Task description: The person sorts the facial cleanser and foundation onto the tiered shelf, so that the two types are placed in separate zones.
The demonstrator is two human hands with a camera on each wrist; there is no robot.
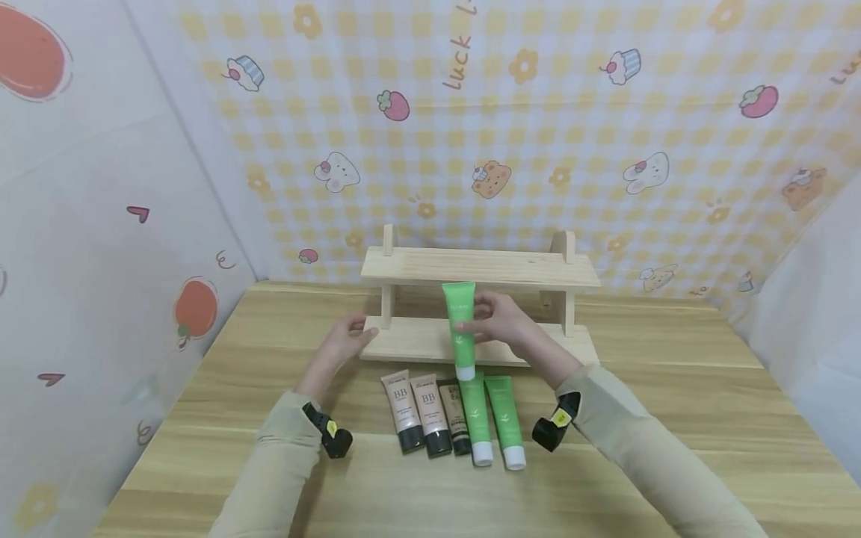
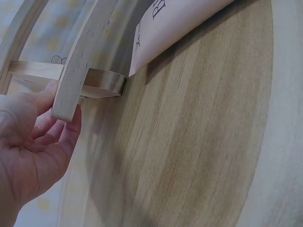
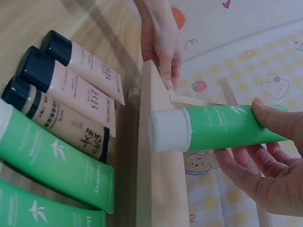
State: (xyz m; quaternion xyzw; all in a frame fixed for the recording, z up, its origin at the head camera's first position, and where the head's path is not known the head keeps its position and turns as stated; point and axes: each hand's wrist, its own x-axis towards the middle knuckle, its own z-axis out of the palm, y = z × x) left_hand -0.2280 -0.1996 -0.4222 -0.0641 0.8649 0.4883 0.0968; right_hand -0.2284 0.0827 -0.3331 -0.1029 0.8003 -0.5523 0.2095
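Between the thumb and fingers of my right hand [image 1: 501,321] is a green tube [image 1: 460,314] with a white cap, held upright with the cap down in front of the shelf's lower board. In the right wrist view the held green tube [image 3: 227,124] overlaps the board's front edge. My left hand [image 1: 344,342] grips the left end of the wooden shelf's lower board [image 1: 410,340]. In the left wrist view the thumb lies on top of the board end [image 2: 71,101] and the fingers curl beneath it.
Before the shelf lie two pink BB cream tubes [image 1: 402,407] with black caps, a tan tube [image 1: 454,415] and two green tubes [image 1: 506,418], side by side on the wooden table [image 1: 235,448]. The upper shelf board [image 1: 471,267] stands above; a patterned cloth [image 1: 430,149] hangs behind.
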